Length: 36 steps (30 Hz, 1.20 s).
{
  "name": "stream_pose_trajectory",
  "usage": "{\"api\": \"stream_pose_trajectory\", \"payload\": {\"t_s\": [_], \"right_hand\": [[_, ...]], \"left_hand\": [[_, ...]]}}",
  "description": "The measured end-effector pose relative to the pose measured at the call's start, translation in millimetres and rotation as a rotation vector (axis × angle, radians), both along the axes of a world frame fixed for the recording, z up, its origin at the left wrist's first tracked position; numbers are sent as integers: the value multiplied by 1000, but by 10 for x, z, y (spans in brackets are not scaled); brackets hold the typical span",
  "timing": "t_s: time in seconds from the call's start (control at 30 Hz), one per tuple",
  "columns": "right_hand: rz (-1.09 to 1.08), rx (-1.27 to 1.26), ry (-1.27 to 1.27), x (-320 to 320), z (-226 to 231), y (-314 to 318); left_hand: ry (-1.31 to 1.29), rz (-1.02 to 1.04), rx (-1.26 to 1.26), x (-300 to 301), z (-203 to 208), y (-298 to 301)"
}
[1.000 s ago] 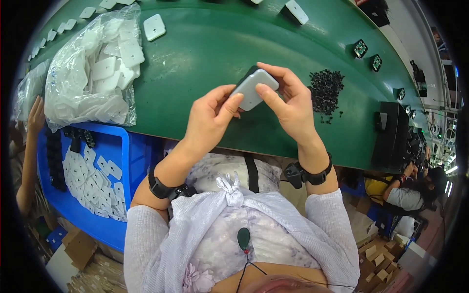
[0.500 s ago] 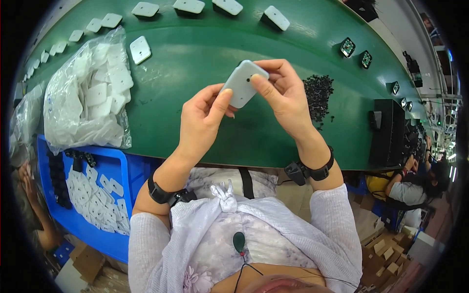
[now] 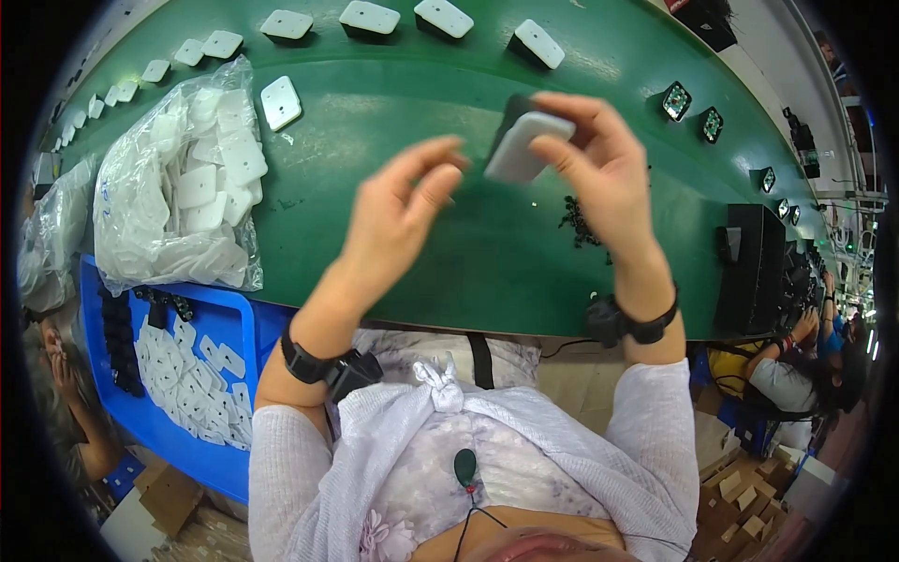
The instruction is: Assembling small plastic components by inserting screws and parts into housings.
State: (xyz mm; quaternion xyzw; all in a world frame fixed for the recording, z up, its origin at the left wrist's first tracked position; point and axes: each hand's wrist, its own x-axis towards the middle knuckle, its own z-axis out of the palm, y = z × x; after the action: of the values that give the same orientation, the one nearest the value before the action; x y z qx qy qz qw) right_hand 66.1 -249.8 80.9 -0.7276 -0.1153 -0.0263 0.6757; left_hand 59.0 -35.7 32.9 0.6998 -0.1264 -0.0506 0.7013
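Observation:
In my right hand [image 3: 609, 169] is a small box-shaped device with a white cover [image 3: 532, 145] and a black body [image 3: 513, 114]. The thumb presses on the cover while the fingers wrap behind it, and the device is tilted. My left hand [image 3: 403, 201] is apart from it, over the green table [image 3: 375, 103], fingers loosely bent and nothing seen in them. Below my right hand lies a pile of small black parts [image 3: 576, 223], partly hidden by that hand. A loose white cover plate [image 3: 281, 103] rests farther left.
A clear plastic bag [image 3: 178, 187] of white plates stands at the left, above a blue bin [image 3: 245, 328] of white pieces. White-topped devices [image 3: 368, 19] line the far edge. Several black units with green boards [image 3: 676, 101] and a black box [image 3: 749, 272] are at right. Other people sit at both sides.
My left hand has let go of the device and drawn back a little. My right hand has carried the device to the right and tilted it, so its black body now shows.

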Motion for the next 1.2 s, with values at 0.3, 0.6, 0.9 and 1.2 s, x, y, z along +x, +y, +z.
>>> {"api": "stream_pose_trajectory", "payload": {"t_s": [0.3,0.6,0.9,1.2], "right_hand": [[-198,-790,-85,1499,-57,-1388],[-12,-899,219,2008,-456,-1886],[-320,-1100,-132,1078,96,-1804],[-576,-909,191,-990,-436,-1524]], "left_hand": [[-658,605,1415,737,-321,1146],[-589,529,1558,719,-282,1058],[-629,555,1839,863,-295,1064],[-860,469,1032,511,9,529]]}}
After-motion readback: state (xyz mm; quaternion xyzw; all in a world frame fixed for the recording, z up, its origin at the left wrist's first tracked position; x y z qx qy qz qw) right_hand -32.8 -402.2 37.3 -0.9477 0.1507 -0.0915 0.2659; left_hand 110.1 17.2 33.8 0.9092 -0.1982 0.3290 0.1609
